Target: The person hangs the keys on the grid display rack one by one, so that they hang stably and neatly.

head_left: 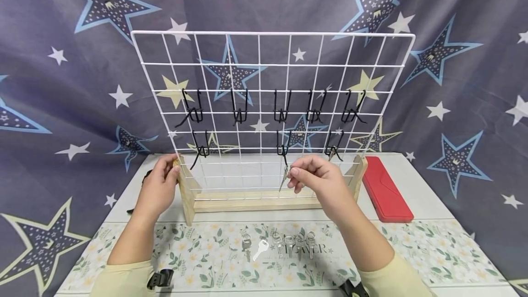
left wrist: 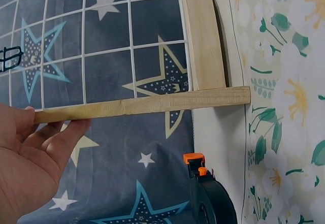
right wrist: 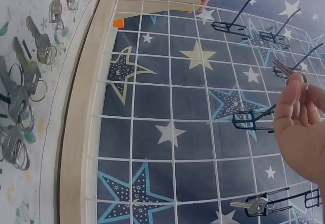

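A white wire grid (head_left: 272, 34) stands in a wooden base (head_left: 255, 205), with several black hooks clipped on in two rows. My left hand (head_left: 158, 189) grips the upper end of the base's left side piece (left wrist: 147, 103), thumb on one face and fingers on the other. Between thumb and fingers of my right hand (head_left: 323, 182) a metal key (right wrist: 282, 68) is pinched, just below the lower middle hook (head_left: 283, 149). Another key (right wrist: 254, 204) hangs on the lower right hook (head_left: 334, 143). Whether the pinched key touches its hook, I cannot tell.
Several loose keys (head_left: 246, 246) with rings lie on the flowered mat (head_left: 206, 265) in front. A red case (head_left: 387, 189) lies right of the stand. Left of it sits a dark object with orange tabs (left wrist: 213, 196), like a tape measure. Star-patterned cloth (head_left: 37, 141) hangs behind.
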Available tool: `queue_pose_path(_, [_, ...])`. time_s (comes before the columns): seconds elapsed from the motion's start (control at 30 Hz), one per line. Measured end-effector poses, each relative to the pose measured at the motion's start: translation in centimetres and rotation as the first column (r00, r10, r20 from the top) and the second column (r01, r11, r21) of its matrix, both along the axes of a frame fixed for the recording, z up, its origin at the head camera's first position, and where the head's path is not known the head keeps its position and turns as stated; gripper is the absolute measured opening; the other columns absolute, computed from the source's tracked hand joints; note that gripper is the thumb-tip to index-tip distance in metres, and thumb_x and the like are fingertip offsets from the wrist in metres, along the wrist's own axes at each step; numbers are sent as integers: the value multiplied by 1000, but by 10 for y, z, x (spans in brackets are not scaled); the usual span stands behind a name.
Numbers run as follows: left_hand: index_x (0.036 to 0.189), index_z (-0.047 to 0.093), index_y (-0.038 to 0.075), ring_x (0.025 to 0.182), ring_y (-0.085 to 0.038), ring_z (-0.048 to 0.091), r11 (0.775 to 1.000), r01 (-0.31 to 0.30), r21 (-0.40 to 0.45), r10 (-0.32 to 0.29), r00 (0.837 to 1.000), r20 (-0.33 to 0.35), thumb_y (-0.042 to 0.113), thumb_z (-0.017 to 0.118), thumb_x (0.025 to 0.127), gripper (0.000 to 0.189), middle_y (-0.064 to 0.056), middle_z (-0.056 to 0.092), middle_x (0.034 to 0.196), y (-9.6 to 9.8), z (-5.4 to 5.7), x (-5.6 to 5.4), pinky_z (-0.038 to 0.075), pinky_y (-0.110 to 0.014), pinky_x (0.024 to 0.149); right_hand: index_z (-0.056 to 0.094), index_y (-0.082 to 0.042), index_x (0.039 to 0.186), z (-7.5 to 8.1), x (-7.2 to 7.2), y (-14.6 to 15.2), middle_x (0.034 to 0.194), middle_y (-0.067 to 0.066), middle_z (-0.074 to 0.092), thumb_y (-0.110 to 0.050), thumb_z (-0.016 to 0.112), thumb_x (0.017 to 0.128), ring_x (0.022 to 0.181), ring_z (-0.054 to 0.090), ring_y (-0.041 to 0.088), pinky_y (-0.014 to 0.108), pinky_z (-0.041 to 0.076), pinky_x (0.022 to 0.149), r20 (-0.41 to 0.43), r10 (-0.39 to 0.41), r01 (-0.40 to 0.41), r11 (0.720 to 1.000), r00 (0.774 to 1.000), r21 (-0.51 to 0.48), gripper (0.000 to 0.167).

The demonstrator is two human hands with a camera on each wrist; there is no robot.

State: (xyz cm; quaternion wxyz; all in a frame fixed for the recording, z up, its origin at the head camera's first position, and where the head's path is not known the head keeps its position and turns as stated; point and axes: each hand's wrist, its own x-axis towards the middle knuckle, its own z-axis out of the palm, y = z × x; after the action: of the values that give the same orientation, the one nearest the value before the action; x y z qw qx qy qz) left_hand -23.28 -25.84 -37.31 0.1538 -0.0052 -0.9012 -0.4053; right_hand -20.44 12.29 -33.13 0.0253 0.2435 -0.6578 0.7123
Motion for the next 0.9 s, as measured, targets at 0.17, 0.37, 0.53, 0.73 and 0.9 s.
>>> queue_pose_path(0.17, [148, 36, 11, 122, -37, 57, 1000, -1, 7, 1, 1000, 2, 28, 34, 108, 44, -20, 50, 144, 1, 0, 0, 51, -52, 101, 62, 4, 101, -2, -6, -3, 86, 6, 68, -7, 64, 95, 74, 67, 17, 30, 60, 64, 12, 1, -1, 999, 1000, -34, 12])
queue_pose_path(0.37, [149, 35, 11, 124, -37, 56, 1000, -6, 10, 6, 1000, 11, 29, 33, 108, 45, -21, 48, 146, 1, 0, 1, 51, -53, 102, 62, 2, 99, -4, -13, -5, 86, 10, 67, -9, 66, 94, 74, 67, 17, 30, 60, 64, 58, -34, 36, 998, 998, -51, 13])
queue_pose_path(0.53, [149, 35, 11, 124, -37, 55, 1000, 0, 18, 0, 1000, 12, 29, 33, 108, 45, -21, 48, 145, 1, 0, 0, 50, -53, 102, 62, 2, 101, -5, -20, -7, 86, 9, 67, -9, 66, 94, 73, 67, 16, 29, 61, 63, 75, -53, 58, 996, 996, -67, 14])
queue_pose_path(0.73, [150, 35, 11, 123, -37, 56, 1000, 1, 15, -1, 1000, 7, 29, 33, 108, 45, -20, 49, 145, 1, -1, -1, 50, -53, 102, 62, 2, 101, -6, -27, -12, 83, 5, 67, -7, 65, 94, 71, 67, 15, 27, 61, 62, 89, -60, 68, 993, 994, -95, 12])
queue_pose_path(0.9, [149, 35, 11, 124, -37, 56, 1000, 2, 14, -2, 1000, 6, 29, 33, 108, 45, -20, 49, 145, 1, -1, 0, 50, -52, 103, 62, 1, 100, -8, -31, -14, 84, 7, 66, -7, 66, 93, 70, 67, 16, 27, 61, 62, 113, -97, 109, 988, 989, -111, 11])
